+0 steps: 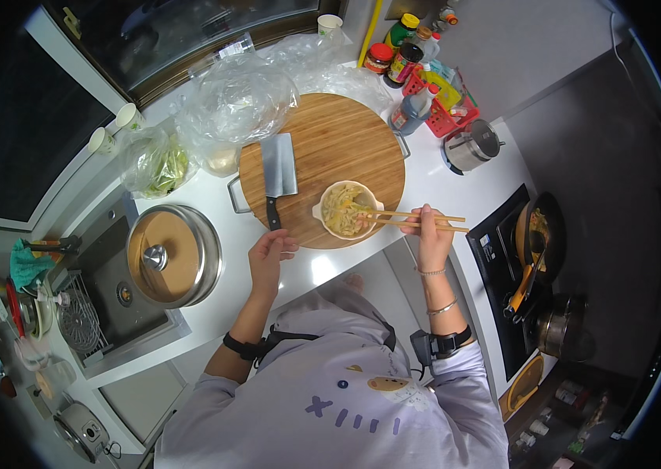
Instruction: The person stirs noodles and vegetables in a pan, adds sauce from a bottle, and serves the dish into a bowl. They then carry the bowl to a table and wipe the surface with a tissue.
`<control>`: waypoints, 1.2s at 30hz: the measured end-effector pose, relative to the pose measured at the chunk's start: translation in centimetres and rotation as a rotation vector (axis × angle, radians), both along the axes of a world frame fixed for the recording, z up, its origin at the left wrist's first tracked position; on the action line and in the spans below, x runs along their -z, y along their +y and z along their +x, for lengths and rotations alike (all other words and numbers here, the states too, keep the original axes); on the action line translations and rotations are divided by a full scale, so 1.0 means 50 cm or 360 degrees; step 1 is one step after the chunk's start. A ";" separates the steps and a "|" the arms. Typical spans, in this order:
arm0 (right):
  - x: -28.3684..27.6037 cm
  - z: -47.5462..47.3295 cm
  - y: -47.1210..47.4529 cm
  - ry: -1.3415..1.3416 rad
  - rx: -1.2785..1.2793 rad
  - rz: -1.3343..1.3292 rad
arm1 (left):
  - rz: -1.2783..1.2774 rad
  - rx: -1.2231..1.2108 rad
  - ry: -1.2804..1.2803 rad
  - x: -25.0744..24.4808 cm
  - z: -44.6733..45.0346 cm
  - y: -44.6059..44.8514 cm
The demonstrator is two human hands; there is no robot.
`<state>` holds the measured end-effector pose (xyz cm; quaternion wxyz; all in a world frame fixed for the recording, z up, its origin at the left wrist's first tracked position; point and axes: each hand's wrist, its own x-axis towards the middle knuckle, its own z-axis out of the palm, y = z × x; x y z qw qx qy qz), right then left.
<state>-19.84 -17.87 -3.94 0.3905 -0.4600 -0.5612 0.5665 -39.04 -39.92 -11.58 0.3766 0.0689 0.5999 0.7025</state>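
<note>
My right hand (433, 237) holds a pair of wooden chopsticks (418, 218). Their tips reach into a white bowl (321, 214) with small side handles. Shredded, pale yellow cooked food (343, 206) fills the bowl, which sits near the front edge of a round bamboo cutting board (342, 140). Over the counter's front edge is my left hand (270, 252), fingers loosely bent and holding nothing. Just beyond its fingertips is the black handle of a cleaver (280, 167), whose wide blade lies flat on the board's left side.
Left of the board stand a lidded steel pot (175, 255) and a sink (137, 287). Plastic bags (236, 99) crowd the back. Sauce bottles (409, 114) and a red basket (442, 120) are at back right. A frying pan (550, 234) with food rests on the black stove (497, 252).
</note>
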 end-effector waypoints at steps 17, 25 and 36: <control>0.025 -0.090 -0.005 -0.0241 -0.0418 0.0291 | 0.0001 -0.0022 -0.0020 0.003 -0.003 -0.009; -0.062 -0.058 0.008 -0.0379 -0.0568 0.0590 | -0.0016 -0.0027 -0.0007 0.010 -0.011 -0.020; -0.044 -0.027 -0.026 -0.0616 -0.0900 0.0780 | -0.0007 0.0021 0.0002 0.004 -0.003 0.004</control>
